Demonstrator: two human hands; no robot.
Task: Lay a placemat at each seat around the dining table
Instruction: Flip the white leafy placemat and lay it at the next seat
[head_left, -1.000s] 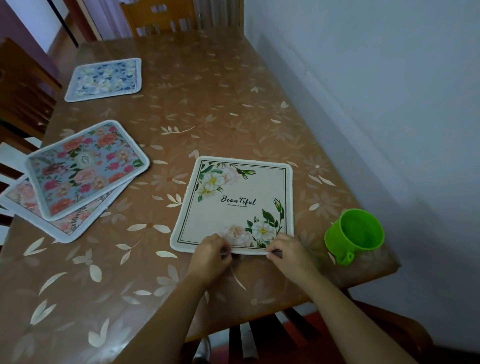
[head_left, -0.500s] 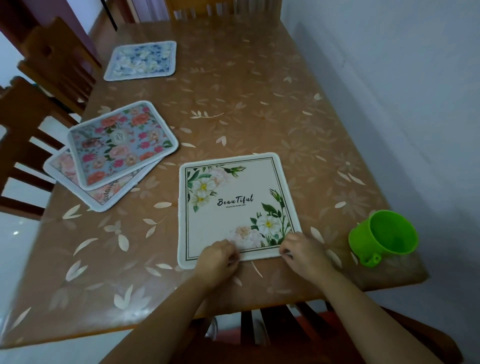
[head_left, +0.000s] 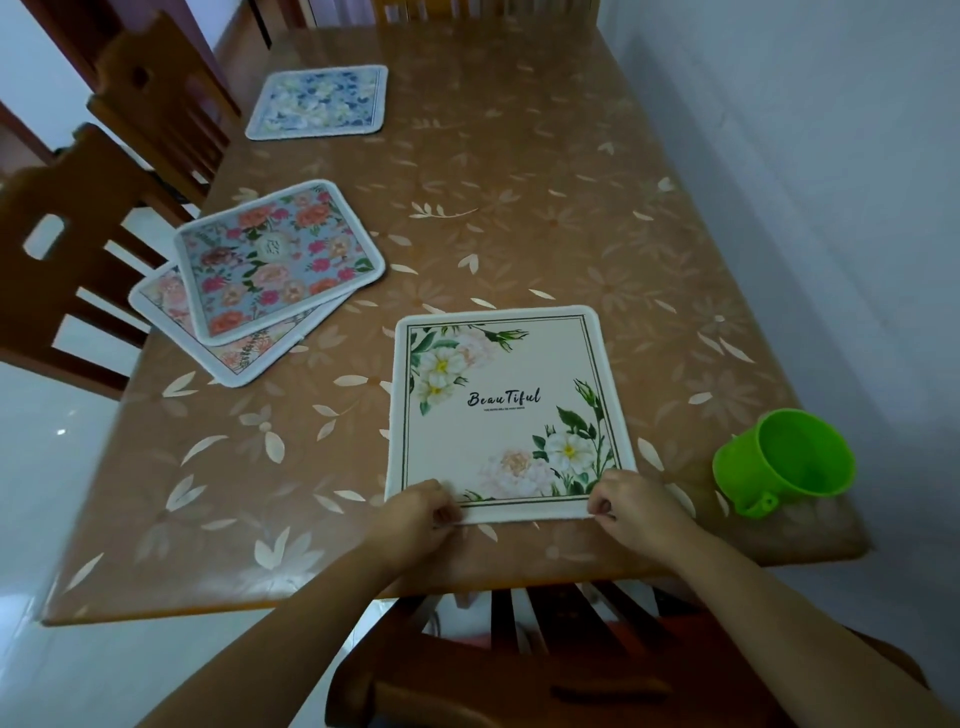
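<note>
A cream placemat (head_left: 506, 410) printed with white flowers and the word "Beautiful" lies flat near the table's front edge. My left hand (head_left: 415, 514) pinches its near left corner and my right hand (head_left: 636, 506) pinches its near right corner. A blue-and-pink floral placemat (head_left: 275, 260) lies askew on top of a paler floral placemat (head_left: 244, 358) at the table's left edge. A blue-and-white floral placemat (head_left: 318, 101) lies flat at the far left seat.
The brown dining table (head_left: 519, 208) has a glossy leaf-patterned cover and its right side stands against a white wall. A green plastic cup (head_left: 784, 460) stands at the front right corner. Wooden chairs (head_left: 78, 260) line the left side; another chair (head_left: 519, 670) is below my arms.
The cream placemat has turned slightly and now lies squarer to the front edge, with both hands still pinching its near corners. My view has shifted to the left.
</note>
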